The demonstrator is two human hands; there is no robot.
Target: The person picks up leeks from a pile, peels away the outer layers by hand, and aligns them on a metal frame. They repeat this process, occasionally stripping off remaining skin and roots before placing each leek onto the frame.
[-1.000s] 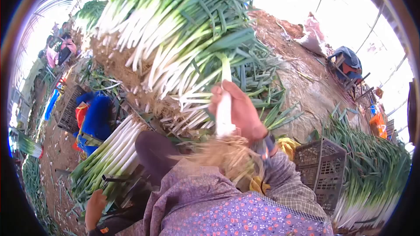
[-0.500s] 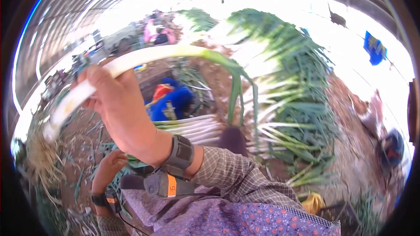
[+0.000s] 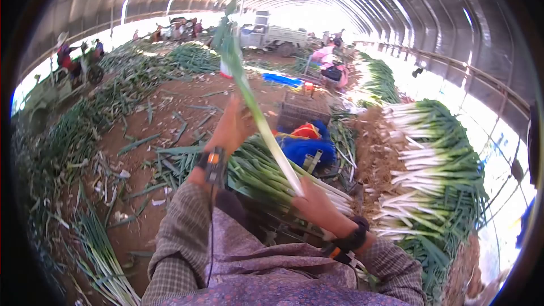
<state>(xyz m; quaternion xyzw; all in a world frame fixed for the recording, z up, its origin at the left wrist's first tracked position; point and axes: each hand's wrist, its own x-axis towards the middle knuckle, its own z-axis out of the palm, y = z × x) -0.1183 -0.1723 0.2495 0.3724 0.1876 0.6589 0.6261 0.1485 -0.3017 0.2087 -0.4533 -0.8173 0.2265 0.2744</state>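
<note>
A long green onion stands slanted in front of me, its white stalk low and its green leaves up. My right hand is closed round the white lower end. My left hand, smeared by motion, is raised beside the leafy half, fingertips close to the leaves; its grip is blurred. Below both hands lies a bundle of green onions, white ends toward the right.
Green onions lie in a long row on the right. Ahead are a blue and red cloth bundle and a crate. Leaf scraps cover the left ground. Farther off are a person in pink and a small truck.
My view has swung. The onion has gone from lying across, roots left, to standing with leaves up. My right hand has come down and right; my left hand has risen toward the leaves.
</note>
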